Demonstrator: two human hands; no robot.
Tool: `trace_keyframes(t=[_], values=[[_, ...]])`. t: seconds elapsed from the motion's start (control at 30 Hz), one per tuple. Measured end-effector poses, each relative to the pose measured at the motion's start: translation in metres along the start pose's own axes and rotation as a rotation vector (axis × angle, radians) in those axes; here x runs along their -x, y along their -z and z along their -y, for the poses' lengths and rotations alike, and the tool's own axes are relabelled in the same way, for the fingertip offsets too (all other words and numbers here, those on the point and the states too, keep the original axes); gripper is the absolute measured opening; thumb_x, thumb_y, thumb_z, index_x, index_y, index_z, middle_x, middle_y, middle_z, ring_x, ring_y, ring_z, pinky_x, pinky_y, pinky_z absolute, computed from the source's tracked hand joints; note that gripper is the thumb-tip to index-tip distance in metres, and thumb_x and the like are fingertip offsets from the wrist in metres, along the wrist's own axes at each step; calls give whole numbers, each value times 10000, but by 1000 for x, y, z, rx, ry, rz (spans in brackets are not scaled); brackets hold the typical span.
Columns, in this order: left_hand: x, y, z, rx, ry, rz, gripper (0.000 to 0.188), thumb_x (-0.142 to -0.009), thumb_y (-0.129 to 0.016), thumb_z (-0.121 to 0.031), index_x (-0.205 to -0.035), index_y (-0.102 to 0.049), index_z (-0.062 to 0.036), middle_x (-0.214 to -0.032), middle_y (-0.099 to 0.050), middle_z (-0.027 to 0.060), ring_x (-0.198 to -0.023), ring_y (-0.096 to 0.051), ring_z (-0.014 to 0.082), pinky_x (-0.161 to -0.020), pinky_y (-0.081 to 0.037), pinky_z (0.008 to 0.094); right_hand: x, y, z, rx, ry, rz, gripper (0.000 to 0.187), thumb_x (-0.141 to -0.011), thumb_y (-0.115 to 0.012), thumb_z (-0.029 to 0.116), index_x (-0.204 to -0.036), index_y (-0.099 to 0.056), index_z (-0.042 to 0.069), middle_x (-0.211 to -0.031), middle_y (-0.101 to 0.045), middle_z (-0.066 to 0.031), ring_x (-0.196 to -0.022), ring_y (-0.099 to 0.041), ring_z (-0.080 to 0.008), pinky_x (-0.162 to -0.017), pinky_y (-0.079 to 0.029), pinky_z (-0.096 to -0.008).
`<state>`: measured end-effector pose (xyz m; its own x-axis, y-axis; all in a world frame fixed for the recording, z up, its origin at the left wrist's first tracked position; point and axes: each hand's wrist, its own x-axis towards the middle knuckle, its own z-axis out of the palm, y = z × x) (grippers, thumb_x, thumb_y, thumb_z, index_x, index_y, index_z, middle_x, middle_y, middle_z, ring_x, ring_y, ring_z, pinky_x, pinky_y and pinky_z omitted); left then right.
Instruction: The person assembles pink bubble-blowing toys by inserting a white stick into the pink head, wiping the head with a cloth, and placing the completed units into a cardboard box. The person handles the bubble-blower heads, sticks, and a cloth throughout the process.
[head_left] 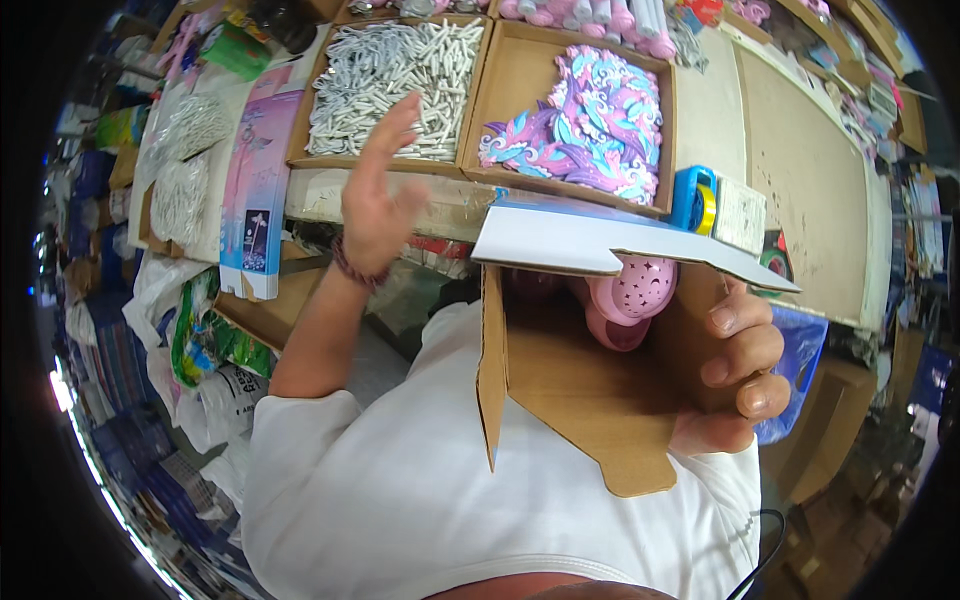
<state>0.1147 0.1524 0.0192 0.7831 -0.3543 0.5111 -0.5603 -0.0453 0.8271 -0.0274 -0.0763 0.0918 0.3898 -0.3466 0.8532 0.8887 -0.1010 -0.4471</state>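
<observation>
My right hand [748, 350] grips the side of an open cardboard box [590, 400], brown inside with a white top flap, held against my chest. Its end flaps stand unfolded toward me. Inside the box, near its upper side, sits a rounded pink plastic piece [642, 288] with dark star and moon shapes on it; the deeper part of the box is in shadow. My left hand [378, 215] is raised left of the box, a little blurred, fingers stretched out and holding nothing. It is just in front of a cardboard tray [300, 158] of small white and grey parts [400, 85].
Beside that tray, a second tray [520, 60] holds purple, pink and blue wave-shaped pieces [605, 130]. A blue tape dispenser [690, 195] and a white block [740, 215] stand right of it. Flat printed packaging [260, 180] and bagged white parts [182, 195] lie at left.
</observation>
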Motion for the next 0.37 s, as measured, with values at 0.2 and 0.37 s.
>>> trace_keyframes(t=[0.2,0.37], values=[[32,62,132,-85,546,-22,409,-900,-663,-261,-1219,-591,-15,-1193,-620,124,-1064,-578,186,-883,-470,322,-5,-16,-6,87,-14,-97,326,-990,-422,455,-1095,-531,166,-864,-465,-19,-936,-499,-259,-892,-390,-440],[23,105,206,-310,440,13,347,-890,-662,-240,-1184,-624,-60,-1163,-632,114,-1028,-594,222,-868,-472,321,-5,-57,-24,84,7,-357,296,-1006,-393,407,-1074,-515,147,-853,-421,-13,-934,-478,-245,-921,-386,-475]])
